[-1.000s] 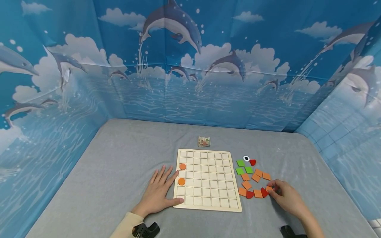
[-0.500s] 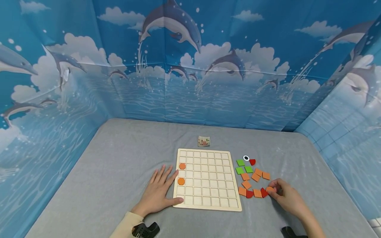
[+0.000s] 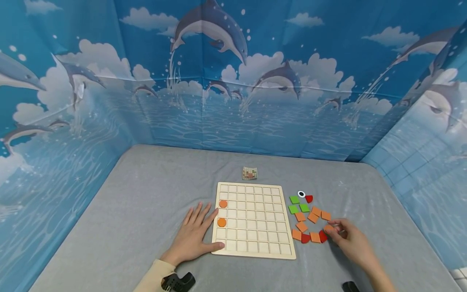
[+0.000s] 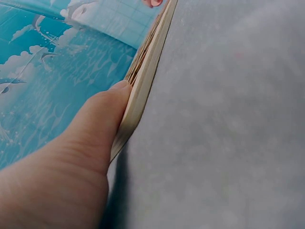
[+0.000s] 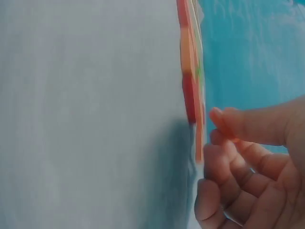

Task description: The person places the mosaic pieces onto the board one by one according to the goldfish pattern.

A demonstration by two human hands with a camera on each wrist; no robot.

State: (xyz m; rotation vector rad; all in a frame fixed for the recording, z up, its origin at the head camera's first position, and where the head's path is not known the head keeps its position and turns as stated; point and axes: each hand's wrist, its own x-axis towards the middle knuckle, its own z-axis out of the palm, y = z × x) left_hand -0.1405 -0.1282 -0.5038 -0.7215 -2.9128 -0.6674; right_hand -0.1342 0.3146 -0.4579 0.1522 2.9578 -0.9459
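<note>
A pale wooden grid board lies on the grey cloth, with two orange discs, an upper one and a lower one, in its leftmost column. My left hand rests with fingers spread on the cloth at the board's left side. Its thumb lies over the board's near left corner. Off to the right, my right hand pinches a small orange disc between thumb and fingertips, raised above the loose pieces. The fingers partly cover this disc.
Right of the board lie several orange squares, several green tiles, red rounded pieces and a white ring-like eye piece. Behind the board is a small patterned card. A dolphin-print curtain encloses the table.
My right hand first held the orange disc low at the right end of the loose pieces; it has since lifted it slightly. My left hand and the board have stayed put.
</note>
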